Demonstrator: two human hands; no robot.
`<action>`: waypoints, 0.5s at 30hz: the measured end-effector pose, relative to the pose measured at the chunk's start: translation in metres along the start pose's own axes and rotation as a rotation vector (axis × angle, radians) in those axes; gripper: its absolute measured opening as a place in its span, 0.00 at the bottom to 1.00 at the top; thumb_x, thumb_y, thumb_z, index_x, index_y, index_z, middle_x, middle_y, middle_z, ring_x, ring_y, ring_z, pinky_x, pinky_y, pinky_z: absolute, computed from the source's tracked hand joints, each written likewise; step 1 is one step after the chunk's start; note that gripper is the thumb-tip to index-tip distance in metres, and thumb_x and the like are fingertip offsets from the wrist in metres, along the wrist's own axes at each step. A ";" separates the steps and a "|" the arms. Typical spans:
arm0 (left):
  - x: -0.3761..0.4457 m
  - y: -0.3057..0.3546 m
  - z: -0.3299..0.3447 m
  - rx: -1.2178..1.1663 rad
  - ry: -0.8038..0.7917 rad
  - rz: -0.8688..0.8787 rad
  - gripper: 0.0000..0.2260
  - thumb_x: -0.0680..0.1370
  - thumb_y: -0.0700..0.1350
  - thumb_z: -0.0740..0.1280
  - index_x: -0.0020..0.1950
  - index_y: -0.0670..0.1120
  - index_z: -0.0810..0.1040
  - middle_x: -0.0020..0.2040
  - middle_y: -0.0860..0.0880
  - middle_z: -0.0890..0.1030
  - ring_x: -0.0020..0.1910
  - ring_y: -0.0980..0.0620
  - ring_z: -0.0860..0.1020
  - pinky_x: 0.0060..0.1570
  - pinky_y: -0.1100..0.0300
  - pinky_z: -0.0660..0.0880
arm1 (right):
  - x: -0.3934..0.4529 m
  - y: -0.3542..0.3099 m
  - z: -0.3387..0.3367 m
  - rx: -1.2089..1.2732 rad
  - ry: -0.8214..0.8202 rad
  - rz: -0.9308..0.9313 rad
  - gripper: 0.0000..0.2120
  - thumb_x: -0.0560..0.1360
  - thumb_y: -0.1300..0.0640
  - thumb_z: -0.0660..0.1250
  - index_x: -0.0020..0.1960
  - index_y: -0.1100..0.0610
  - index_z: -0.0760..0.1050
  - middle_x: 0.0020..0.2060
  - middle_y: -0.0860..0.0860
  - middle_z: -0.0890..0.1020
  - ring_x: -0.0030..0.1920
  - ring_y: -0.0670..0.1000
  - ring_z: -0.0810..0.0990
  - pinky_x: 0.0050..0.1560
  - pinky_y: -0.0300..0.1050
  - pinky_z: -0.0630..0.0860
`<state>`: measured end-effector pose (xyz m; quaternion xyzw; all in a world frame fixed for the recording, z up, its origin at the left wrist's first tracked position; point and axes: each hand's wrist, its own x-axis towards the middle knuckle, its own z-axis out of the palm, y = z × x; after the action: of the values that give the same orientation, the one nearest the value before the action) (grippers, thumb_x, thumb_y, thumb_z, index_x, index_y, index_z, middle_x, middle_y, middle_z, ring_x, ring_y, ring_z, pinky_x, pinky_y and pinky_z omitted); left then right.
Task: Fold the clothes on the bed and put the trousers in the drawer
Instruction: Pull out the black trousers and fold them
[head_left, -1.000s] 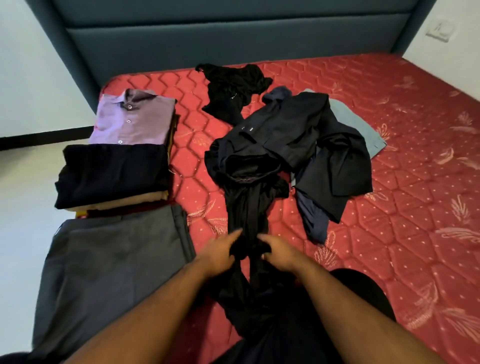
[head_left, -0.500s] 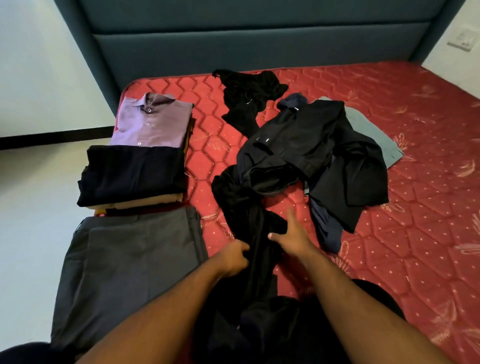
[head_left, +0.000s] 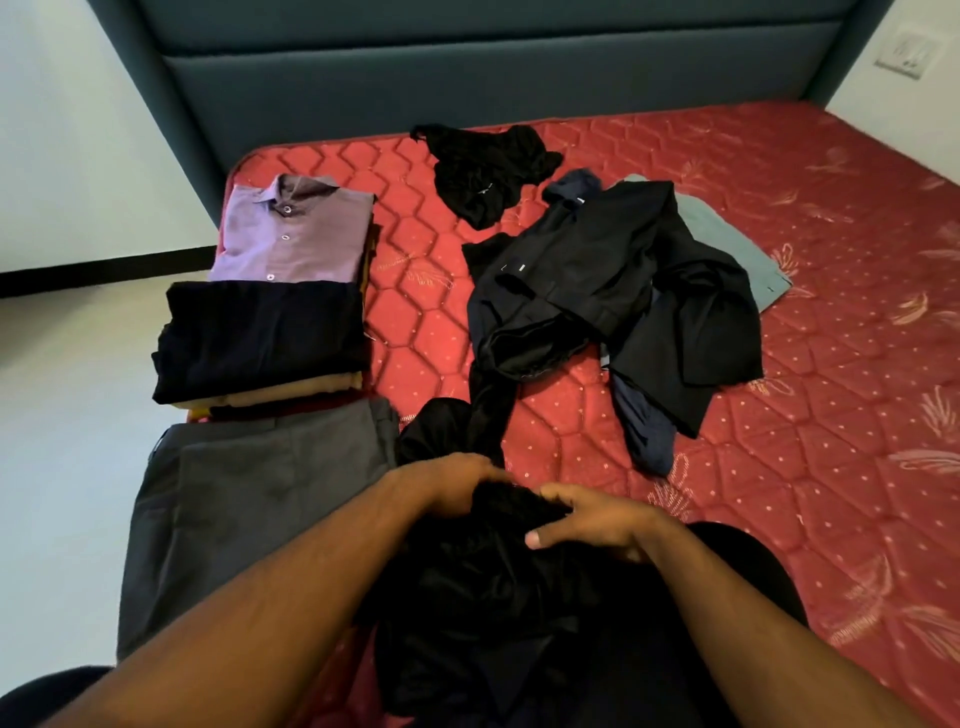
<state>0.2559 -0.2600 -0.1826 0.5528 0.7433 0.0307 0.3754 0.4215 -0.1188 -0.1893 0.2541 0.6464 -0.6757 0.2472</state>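
Head view: both hands gather a black garment at the near edge of the bed (head_left: 857, 364), the left hand (head_left: 457, 486) curled over the bunched cloth and the right hand (head_left: 597, 522) gripping it with thumb and fingers bent around the fold; the black garment (head_left: 483, 415) trails away from the hands toward the pile of dark clothes (head_left: 613, 291) in the middle of the red mattress. Along the left edge lie folded grey trousers (head_left: 249, 509), a folded dark garment (head_left: 260, 338) on a stack, and a folded purple shirt (head_left: 291, 234).
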 end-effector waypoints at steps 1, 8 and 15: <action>-0.006 -0.003 -0.004 0.170 -0.058 -0.068 0.28 0.76 0.34 0.61 0.74 0.52 0.69 0.69 0.44 0.73 0.68 0.44 0.72 0.65 0.55 0.69 | -0.005 -0.002 -0.003 -0.045 -0.048 0.056 0.13 0.73 0.63 0.73 0.56 0.55 0.78 0.52 0.54 0.83 0.52 0.52 0.83 0.52 0.46 0.80; -0.052 0.015 -0.040 0.716 0.210 0.073 0.14 0.72 0.46 0.62 0.54 0.49 0.82 0.62 0.50 0.76 0.64 0.46 0.72 0.58 0.52 0.68 | -0.013 -0.045 -0.001 -0.378 -0.158 0.091 0.04 0.74 0.56 0.73 0.42 0.54 0.79 0.38 0.49 0.82 0.38 0.47 0.80 0.41 0.40 0.78; -0.068 0.017 -0.100 -0.562 -0.110 -0.129 0.11 0.72 0.49 0.58 0.41 0.44 0.75 0.28 0.51 0.75 0.23 0.54 0.69 0.26 0.64 0.64 | -0.039 -0.150 -0.034 -0.775 0.171 -0.312 0.31 0.64 0.66 0.79 0.61 0.52 0.69 0.56 0.51 0.75 0.55 0.49 0.73 0.54 0.42 0.73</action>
<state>0.2174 -0.2736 -0.0672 0.3796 0.7179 0.1815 0.5546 0.3521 -0.0788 -0.0524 0.0966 0.9013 -0.3887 0.1647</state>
